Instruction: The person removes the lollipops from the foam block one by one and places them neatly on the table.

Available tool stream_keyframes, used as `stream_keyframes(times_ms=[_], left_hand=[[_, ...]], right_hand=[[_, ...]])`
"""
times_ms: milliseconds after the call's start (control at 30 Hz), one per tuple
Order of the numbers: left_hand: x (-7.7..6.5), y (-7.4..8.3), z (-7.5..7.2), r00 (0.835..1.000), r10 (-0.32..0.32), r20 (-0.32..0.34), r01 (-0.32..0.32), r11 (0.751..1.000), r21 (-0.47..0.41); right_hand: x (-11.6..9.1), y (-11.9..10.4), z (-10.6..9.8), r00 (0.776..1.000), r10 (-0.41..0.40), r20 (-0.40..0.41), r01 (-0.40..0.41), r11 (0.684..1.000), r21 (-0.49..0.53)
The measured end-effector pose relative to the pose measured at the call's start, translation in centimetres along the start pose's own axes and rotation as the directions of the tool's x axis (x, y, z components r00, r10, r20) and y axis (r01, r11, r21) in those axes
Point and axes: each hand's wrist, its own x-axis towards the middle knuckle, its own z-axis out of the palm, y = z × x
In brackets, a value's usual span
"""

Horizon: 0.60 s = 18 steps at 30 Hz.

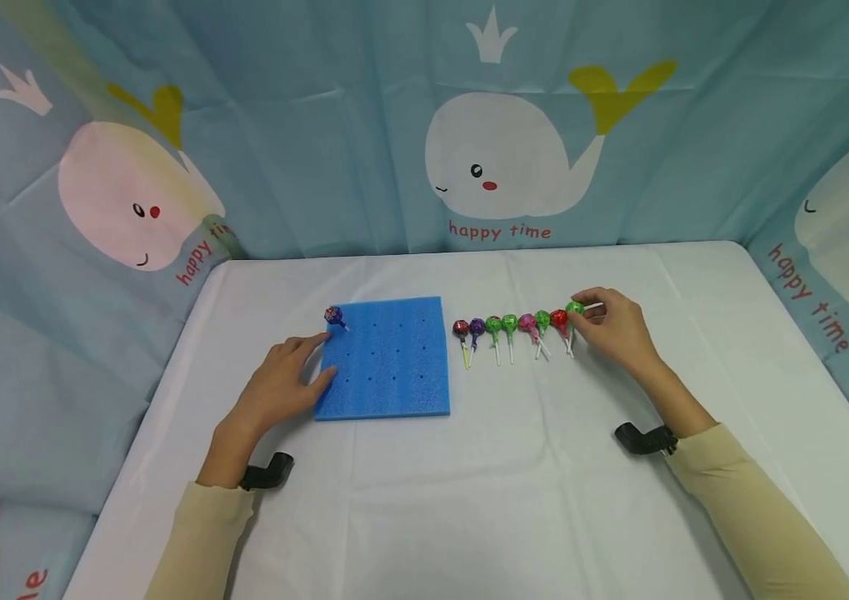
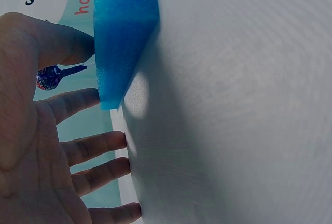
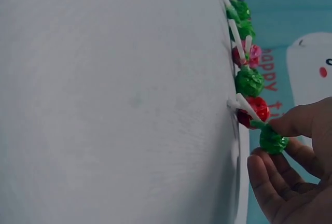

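My left hand rests at the left edge of a blue foam board dotted with small holes. In the left wrist view its fingers are spread, with thumb and index finger at the board's edge. A dark blue lollipop stands tilted in the board's far left corner, its stick in the foam. On the right, my right hand pinches a green lollipop by its wrapped head, at the right end of a row of lollipops. The red lollipop lies right beside it.
The row runs leftward through another green lollipop, a pink one, two more greens, a purple one and a dark red one near the board. White cloth covers the table; a whale-print curtain hangs behind.
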Motion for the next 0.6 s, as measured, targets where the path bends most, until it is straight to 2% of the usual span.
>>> stream_keyframes(times_ms=[267,600], left_hand=[[-0.05,-0.02,0.03,1.000,0.000,-0.001,0.000,1.000,-0.002],[-0.08,-0.04,-0.04,1.000,0.007,-0.006,-0.007,1.000,-0.006]], right_hand=[[-0.25,0.38,-0.03,1.000,-0.010,0.003,0.010,1.000,-0.027],[-0.33,0.35,-0.35,0.998,0.004,0.056,0.000,0.998,-0.067]])
